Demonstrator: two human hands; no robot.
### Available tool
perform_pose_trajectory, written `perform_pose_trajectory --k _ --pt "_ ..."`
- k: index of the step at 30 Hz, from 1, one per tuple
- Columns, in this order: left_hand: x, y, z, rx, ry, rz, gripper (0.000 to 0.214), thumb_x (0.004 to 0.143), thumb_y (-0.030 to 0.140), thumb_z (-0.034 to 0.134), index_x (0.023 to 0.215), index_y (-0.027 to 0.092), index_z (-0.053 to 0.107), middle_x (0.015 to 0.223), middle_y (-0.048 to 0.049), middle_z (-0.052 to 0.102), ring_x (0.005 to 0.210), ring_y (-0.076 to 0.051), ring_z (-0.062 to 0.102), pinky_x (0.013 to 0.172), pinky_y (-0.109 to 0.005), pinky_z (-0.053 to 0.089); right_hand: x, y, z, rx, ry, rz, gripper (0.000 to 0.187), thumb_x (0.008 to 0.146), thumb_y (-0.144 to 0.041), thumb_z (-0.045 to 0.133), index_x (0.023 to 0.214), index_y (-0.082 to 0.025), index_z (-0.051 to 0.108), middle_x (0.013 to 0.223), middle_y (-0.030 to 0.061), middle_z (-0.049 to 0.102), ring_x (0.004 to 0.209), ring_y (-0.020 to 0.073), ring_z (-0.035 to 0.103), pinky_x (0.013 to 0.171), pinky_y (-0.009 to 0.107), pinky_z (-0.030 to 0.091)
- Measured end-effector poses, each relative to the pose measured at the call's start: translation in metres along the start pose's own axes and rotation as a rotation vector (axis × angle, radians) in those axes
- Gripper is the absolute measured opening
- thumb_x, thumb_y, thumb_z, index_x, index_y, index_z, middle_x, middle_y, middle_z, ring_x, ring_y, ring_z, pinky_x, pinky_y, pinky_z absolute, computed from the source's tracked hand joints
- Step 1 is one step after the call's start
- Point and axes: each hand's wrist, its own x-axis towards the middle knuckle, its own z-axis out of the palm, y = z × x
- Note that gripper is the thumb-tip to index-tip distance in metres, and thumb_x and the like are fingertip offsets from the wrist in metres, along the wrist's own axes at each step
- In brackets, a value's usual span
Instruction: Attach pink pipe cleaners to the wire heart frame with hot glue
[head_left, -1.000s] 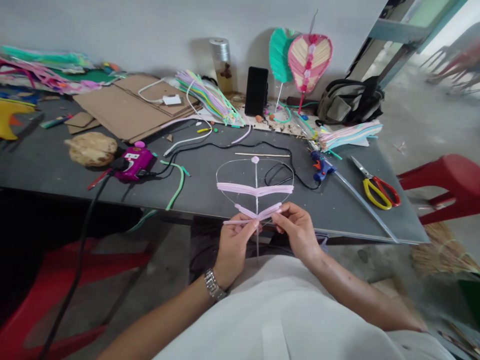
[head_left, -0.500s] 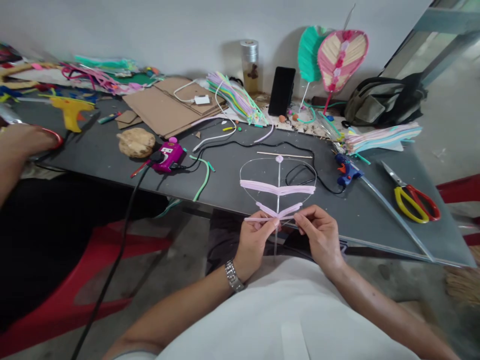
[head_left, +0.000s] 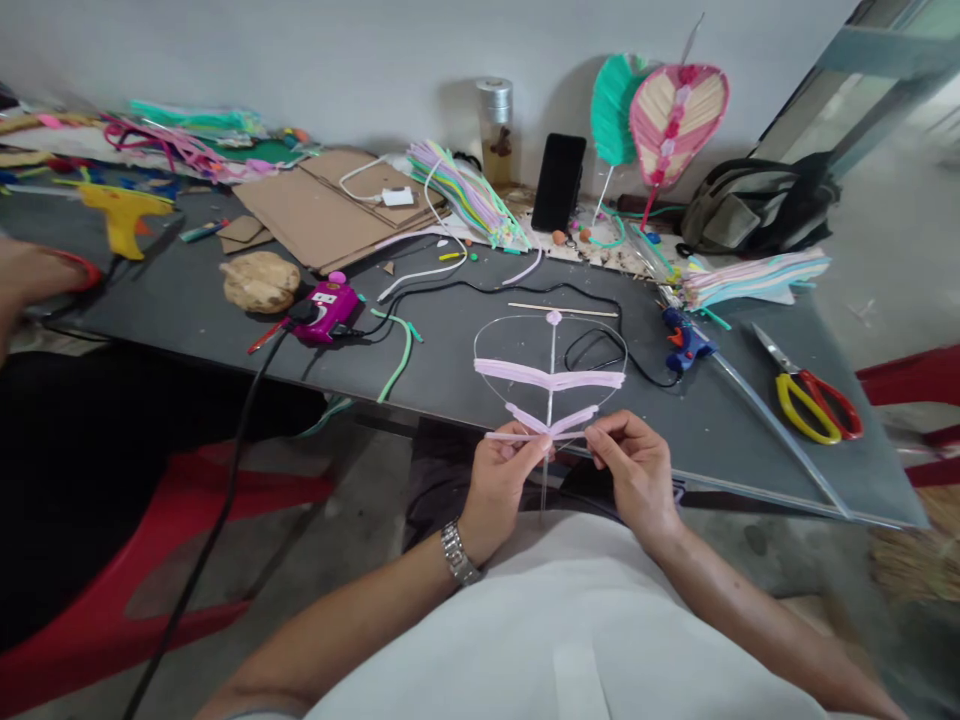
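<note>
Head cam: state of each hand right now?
Left hand: closed, pinching a pink strip.
Right hand: closed, pinching the same pink strip.

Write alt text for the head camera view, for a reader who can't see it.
The left hand and right hand pinch a pink pipe-cleaner strip on a wire leaf-shaped frame, near the edge of a dark grey table. A blue glue gun and yellow-and-red scissors lie on the table.

Pale pink strips (head_left: pixel 549 375) (almost lilac) on silver wire (head_left: pixel 510 318), beside red-and-yellow scissors (head_left: pixel 799 380).
</note>
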Motion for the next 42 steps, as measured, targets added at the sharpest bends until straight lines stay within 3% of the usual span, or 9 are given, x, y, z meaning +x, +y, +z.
perform_pose_trajectory --k 11,27,36,42 --pt "0.002 -0.004 -0.004 0.051 0.015 0.025 0.023 0.082 0.035 0.075 0.070 0.017 0.069 0.072 -0.0021 0.064 0.073 -0.015 0.058 0.073 -0.027 0.047 0.005 0.006 0.004 0.270 -0.113 0.196 0.034 0.063 -0.039 0.091 0.074 -0.019 0.067 0.061 -0.0050 0.060 0.047 0.0066 0.046 0.046 0.022 0.038" --pt "0.002 0.003 -0.002 0.095 -0.005 0.030 0.022 0.082 0.033 0.075 0.068 0.016 0.070 0.069 -0.0021 0.067 0.072 -0.015 0.058 0.074 -0.027 0.045 0.012 -0.003 0.010 0.317 -0.108 0.326 0.040 0.056 -0.041 0.093 0.068 -0.020 0.062 0.057 -0.0062 0.058 0.048 0.0065 0.044 0.048 0.021 0.035" --pt "0.003 0.012 0.004 0.056 -0.054 0.034 0.022 0.080 0.032 0.077 0.066 0.016 0.069 0.065 -0.0010 0.066 0.066 -0.014 0.058 0.069 -0.027 0.047 0.008 0.003 0.012 0.224 -0.199 0.237 0.029 0.068 -0.041 0.089 0.071 -0.017 0.073 0.056 -0.0031 0.060 0.049 0.0071 0.043 0.047 0.022 0.033" --pt "0.011 0.026 -0.005 0.170 -0.144 0.002 0.021 0.077 0.033 0.080 0.069 0.015 0.074 0.067 -0.0035 0.070 0.066 -0.015 0.061 0.066 -0.027 0.048 0.011 0.005 0.009 0.173 -0.219 0.212 0.030 0.068 -0.042 0.089 0.069 -0.016 0.073 0.055 -0.0014 0.061 0.048 0.0083 0.045 0.045 0.023 0.036"
